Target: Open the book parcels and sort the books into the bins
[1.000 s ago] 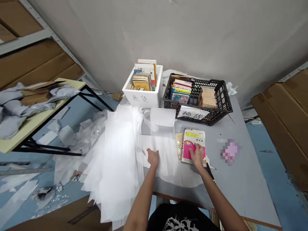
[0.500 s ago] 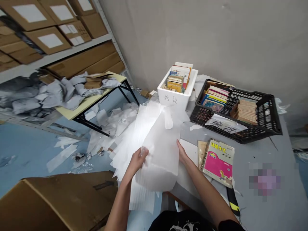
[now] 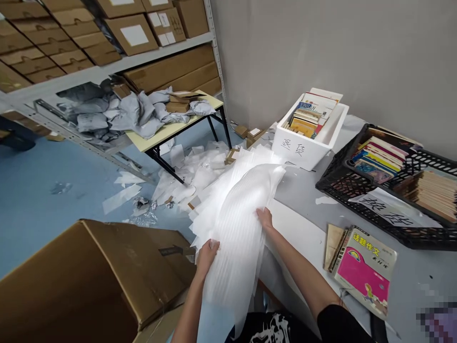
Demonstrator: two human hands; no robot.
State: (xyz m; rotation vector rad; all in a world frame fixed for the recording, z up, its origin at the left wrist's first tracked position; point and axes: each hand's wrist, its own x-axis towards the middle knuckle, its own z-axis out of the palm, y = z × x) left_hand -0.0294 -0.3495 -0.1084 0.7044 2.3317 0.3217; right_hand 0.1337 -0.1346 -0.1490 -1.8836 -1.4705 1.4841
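Observation:
A fanned stack of thin white packing foam sheets [image 3: 235, 228] spreads over the table edge and hangs down in front of me. My left hand [image 3: 207, 255] grips its left edge, thumb on top and fingers curled underneath. On the opposite edge, my right hand [image 3: 264, 219] is closed around the sheets, with its fingers partly hidden. Right of the hands lies a pink and white book [image 3: 367, 274], partly over thinner booklets [image 3: 333, 247].
A white bin [image 3: 303, 147] and a black crate [image 3: 385, 202], both holding books, stand on the grey table. An open cardboard box [image 3: 143, 267] is at lower left. Grey parcels cover a yellow-topped table [image 3: 171, 128]; foam scraps [image 3: 193, 176] litter the floor.
My view has turned left. The upper foam sheet, earlier held up between my hands, now lies back over the fanned layers, and both hands hold the stack's edges.

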